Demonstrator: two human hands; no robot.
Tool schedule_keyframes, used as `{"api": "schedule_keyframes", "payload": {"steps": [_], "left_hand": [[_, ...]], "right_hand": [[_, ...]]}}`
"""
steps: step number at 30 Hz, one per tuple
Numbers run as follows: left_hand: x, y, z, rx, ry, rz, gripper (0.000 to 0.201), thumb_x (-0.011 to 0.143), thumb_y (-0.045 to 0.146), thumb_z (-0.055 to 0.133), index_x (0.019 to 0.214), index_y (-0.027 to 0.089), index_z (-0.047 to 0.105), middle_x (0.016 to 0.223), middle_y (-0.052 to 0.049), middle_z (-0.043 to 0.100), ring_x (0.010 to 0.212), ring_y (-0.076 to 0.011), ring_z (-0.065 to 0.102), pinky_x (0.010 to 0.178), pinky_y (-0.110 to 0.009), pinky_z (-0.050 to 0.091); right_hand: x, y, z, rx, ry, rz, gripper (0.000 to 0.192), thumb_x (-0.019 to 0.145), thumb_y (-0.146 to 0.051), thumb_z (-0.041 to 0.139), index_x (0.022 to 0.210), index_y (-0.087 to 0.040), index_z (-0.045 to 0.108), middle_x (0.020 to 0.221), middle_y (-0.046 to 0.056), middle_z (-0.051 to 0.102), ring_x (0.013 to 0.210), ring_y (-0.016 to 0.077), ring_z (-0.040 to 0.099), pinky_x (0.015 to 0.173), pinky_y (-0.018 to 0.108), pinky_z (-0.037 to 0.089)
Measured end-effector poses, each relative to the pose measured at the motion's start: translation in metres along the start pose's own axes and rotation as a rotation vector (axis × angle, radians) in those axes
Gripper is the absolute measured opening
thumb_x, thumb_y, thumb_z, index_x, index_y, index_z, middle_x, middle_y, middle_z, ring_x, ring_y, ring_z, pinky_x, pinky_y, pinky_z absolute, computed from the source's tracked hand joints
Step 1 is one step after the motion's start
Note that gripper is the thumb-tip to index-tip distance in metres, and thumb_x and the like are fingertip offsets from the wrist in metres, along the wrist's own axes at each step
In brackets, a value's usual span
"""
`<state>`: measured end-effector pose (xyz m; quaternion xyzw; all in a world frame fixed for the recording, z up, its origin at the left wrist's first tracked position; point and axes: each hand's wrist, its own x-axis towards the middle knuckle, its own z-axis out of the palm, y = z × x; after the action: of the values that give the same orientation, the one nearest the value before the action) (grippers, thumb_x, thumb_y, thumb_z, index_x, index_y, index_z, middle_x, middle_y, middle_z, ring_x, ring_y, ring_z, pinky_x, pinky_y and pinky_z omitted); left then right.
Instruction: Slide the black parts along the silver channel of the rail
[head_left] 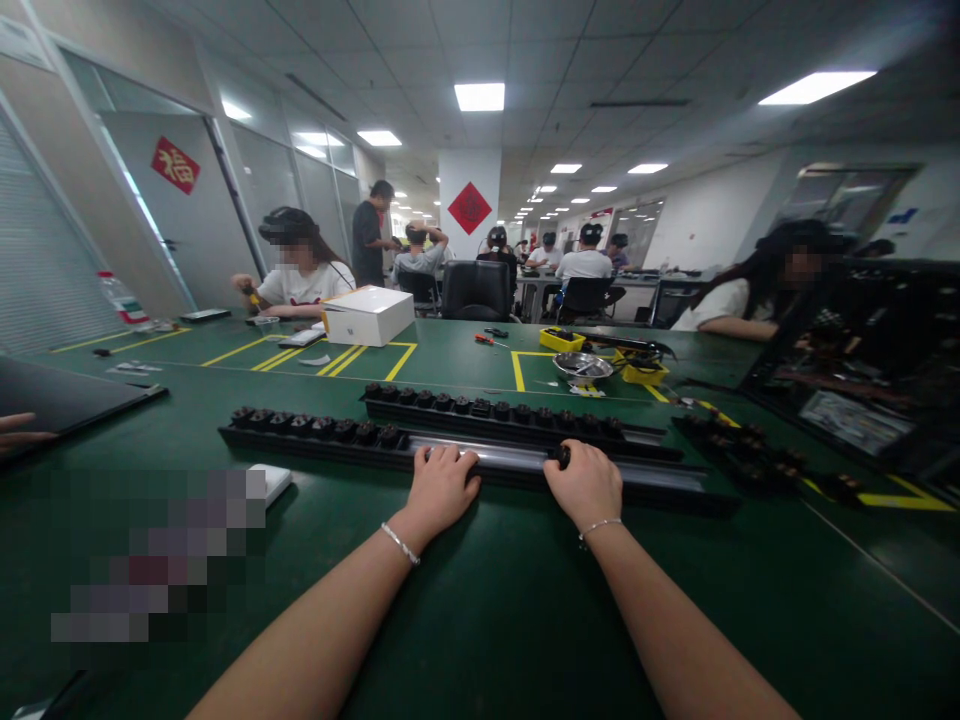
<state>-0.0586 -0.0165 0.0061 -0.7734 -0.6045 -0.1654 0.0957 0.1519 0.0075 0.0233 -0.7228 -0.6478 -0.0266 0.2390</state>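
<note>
Both hands on the near rail (pixel 480 462), mid-desk (pixel 487 620). Left hand (pixel 441 487) grip flat, holding nothing; right hand (pixel 586 487) pinches a knob (pixel 562 455). Judging: seating knobs; next needs alignment with slot.

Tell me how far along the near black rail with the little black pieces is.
The left stretch of the near rail carries a row of black pieces. In hand: the left hand rests on the bare silver middle, and the right hand touches one piece there. The channel right of that shows no pieces. The far rail looks mostly filled.
</note>
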Motion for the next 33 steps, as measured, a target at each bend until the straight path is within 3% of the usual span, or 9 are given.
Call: {"api": "schedule_keyframes", "payload": {"steps": [26, 33], "left_hand": [[-0.001, -0.002, 0.004, -0.007, 0.019, 0.015, 0.024, 0.085, 0.036, 0.048, 0.105, 0.027, 0.057, 0.098, -0.005, 0.059, 0.096, -0.0241, 0.050, 0.090, -0.044, 0.028], [0.000, -0.001, 0.002, -0.008, 0.001, 0.008, 0.025, 0.086, 0.036, 0.047, 0.106, 0.027, 0.056, 0.099, -0.005, 0.059, 0.098, -0.0238, 0.050, 0.091, -0.043, 0.027]], "right_hand": [[0.002, 0.010, -0.001, 0.014, 0.009, 0.075, 0.044, 0.073, -0.030, 0.048, 0.114, -0.015, 0.059, 0.112, 0.012, 0.062, 0.112, 0.0251, 0.048, 0.093, 0.039, 0.034], [0.002, 0.014, -0.001, 0.005, 0.040, 0.097, 0.041, 0.072, -0.032, 0.049, 0.106, -0.014, 0.062, 0.112, 0.012, 0.061, 0.116, 0.0265, 0.043, 0.096, 0.039, 0.032]]}}
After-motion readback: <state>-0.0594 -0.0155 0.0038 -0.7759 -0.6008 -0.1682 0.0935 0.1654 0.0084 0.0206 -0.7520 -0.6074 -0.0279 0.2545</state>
